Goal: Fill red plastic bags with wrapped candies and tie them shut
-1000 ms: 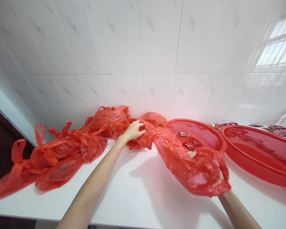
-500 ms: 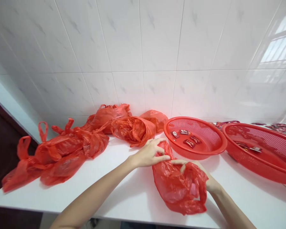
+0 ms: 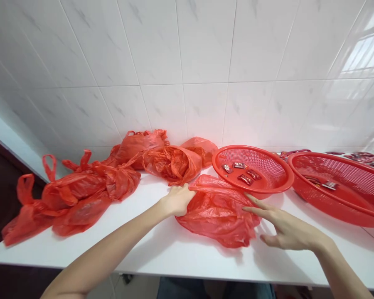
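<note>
A thin red plastic bag (image 3: 220,214) lies spread and crumpled on the white table, just in front of the nearer basket. My left hand (image 3: 178,199) is closed on the bag's left edge, its fingertips partly hidden by the plastic. At the bag's right side, my right hand (image 3: 283,224) has its fingers stretched and apart, the fingertips at or just over the plastic. Behind the bag stands a red mesh basket (image 3: 254,191) with several small dark-red wrapped packets (image 3: 245,179) on its bottom.
A second, larger red basket (image 3: 339,207) stands at the right with a few packets inside. More packets (image 3: 366,158) lie behind it along the tiled wall. Several filled red bags (image 3: 77,191) crowd the left, and an opened-looking red bag (image 3: 174,164) sits at the back middle.
The bag has gone from bunched up between both hands to spread flatter on the table. My right hand has come out of it and opened to the right; the left hand has moved slightly left.
</note>
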`<control>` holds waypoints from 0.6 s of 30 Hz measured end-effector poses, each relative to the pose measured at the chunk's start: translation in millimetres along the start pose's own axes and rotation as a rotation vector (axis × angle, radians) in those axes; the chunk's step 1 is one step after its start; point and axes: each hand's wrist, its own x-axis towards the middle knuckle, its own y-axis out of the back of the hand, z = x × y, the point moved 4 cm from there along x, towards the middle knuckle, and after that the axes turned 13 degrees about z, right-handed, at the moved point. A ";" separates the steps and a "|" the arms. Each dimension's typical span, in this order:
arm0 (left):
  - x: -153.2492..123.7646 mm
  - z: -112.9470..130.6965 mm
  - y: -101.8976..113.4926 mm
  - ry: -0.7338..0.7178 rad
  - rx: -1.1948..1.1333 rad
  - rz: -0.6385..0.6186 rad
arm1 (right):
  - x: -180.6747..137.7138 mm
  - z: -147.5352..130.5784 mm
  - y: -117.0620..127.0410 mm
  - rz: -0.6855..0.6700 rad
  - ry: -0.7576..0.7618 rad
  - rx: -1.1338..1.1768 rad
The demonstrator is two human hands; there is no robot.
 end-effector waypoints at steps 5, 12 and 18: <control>-1.1 9.3 5.1 0.068 -0.054 0.114 | -3.6 -44.3 17.1 0.364 0.072 -0.080; -3.3 13.8 3.8 0.077 -0.009 0.092 | 25.1 -67.2 -45.4 0.235 0.002 -0.317; -7.2 -6.9 7.2 0.122 0.023 0.029 | 19.9 -41.4 -45.5 -0.013 -0.168 -0.446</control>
